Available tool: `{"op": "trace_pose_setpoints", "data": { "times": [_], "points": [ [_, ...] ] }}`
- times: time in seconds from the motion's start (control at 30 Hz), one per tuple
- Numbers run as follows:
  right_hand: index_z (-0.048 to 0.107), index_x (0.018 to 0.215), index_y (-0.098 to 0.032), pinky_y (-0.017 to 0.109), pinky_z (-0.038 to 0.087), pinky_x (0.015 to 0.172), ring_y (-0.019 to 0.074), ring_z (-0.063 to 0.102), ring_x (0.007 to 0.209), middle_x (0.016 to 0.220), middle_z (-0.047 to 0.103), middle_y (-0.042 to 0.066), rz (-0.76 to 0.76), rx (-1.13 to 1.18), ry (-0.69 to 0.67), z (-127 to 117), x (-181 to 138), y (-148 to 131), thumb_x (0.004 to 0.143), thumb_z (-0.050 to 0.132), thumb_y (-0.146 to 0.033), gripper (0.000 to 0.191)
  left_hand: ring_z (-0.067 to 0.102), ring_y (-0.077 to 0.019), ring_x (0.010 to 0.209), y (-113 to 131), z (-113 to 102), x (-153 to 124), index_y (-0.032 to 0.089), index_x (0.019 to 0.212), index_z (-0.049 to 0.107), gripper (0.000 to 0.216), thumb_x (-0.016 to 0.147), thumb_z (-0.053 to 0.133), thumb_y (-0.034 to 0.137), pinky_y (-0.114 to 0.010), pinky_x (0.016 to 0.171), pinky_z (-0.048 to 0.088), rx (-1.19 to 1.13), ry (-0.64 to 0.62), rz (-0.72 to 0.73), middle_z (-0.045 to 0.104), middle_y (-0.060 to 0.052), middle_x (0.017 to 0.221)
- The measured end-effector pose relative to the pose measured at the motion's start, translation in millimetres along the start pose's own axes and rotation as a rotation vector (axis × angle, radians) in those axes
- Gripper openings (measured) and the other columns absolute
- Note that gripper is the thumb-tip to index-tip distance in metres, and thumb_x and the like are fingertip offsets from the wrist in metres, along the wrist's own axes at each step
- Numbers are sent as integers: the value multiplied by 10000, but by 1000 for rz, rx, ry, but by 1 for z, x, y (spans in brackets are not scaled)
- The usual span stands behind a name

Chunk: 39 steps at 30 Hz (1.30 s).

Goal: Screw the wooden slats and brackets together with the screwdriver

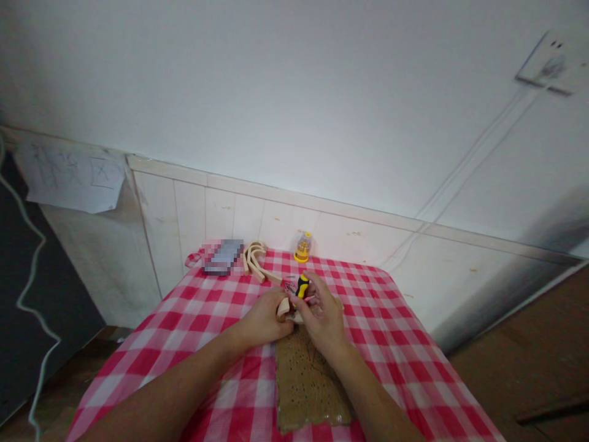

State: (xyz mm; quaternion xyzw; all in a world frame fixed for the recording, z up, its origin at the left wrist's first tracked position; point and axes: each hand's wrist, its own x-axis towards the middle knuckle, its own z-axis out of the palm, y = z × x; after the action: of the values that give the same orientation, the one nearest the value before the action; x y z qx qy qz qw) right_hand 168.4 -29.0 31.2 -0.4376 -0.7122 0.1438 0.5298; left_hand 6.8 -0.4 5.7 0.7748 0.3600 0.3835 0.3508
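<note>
My left hand is closed around a pale wooden piece, whose rounded end pokes out by the thumb. A yellow and black screwdriver stands nearly upright in the fingers of my right hand. Its tip is hidden behind the fingers, so I cannot tell what it touches. Both hands meet over the far end of a brown cardboard pad dotted with small holes. Just beyond them lie a few small dark metal bits, too small to name.
Several curved wooden strips lie at the table's far side, beside a dark flat pixelated object. A clear container with a yellow base stands near the wall. Red and white checked cloth covers the table. A white cable hangs at left.
</note>
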Motion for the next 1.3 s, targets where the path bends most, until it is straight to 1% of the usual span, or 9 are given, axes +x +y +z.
{"op": "trace_pose_setpoints", "data": {
  "times": [0.23,0.33,0.4,0.5,0.6,0.67,0.87,1.1,1.3],
  "points": [
    [587,1336,-256,300,611,673,176,715,726,979,748,36,2,-3,20,1,0,5,880,707,-272,472,508,-127,669,1,0,-1,179,788,560,238,589,589,51,-224,598,365,9,15,-32,539,37,765],
    [584,1327,-255,311,621,683,179,721,720,996,754,41,-14,-36,23,-1,0,2,881,705,-276,463,512,-128,669,2,-1,-1,181,792,565,241,592,589,49,-225,602,369,18,10,-29,548,38,764],
    [575,1333,-254,331,633,722,191,738,767,1064,752,62,-38,-64,17,-2,-1,-1,889,687,-265,457,520,-133,679,3,-1,-1,180,783,566,223,599,602,58,-229,613,377,23,15,-25,556,34,767],
    [550,1362,-255,365,641,817,222,754,919,1183,728,95,-90,-74,-6,-3,-4,-6,902,625,-206,469,540,-149,705,3,-2,-1,174,777,577,195,612,632,87,-241,635,390,42,22,-25,575,19,776],
    [531,1390,-268,387,626,907,238,737,1049,1253,710,96,-128,-57,-31,-1,-6,-6,911,570,-166,491,559,-163,725,3,-3,0,168,800,599,195,621,650,110,-253,649,401,65,14,-35,594,4,797],
    [530,1395,-280,383,623,917,237,733,1069,1266,710,87,-122,-47,-44,1,-7,-5,917,563,-164,494,572,-167,740,2,-3,0,167,816,611,201,626,654,116,-254,656,411,59,4,-26,605,-3,819],
    [553,1367,-268,365,635,861,232,745,1024,1229,723,93,-85,-34,-20,1,-4,-4,903,588,-173,476,527,-136,676,2,-1,-1,177,755,566,167,627,651,113,-228,599,379,26,22,-32,556,26,749],
    [608,1294,-277,331,647,729,177,735,737,1130,752,54,-58,-87,-3,-2,-1,-10,852,666,-177,457,517,-127,661,-1,1,0,170,779,566,188,620,639,102,-217,574,374,-10,19,-47,552,28,745],
    [626,1275,-294,344,641,724,190,727,727,1081,760,44,-82,-104,14,-2,0,-9,840,702,-190,454,556,-139,702,-3,1,0,176,813,587,218,619,622,82,-219,600,405,2,9,-12,590,19,778]
  ]
}}
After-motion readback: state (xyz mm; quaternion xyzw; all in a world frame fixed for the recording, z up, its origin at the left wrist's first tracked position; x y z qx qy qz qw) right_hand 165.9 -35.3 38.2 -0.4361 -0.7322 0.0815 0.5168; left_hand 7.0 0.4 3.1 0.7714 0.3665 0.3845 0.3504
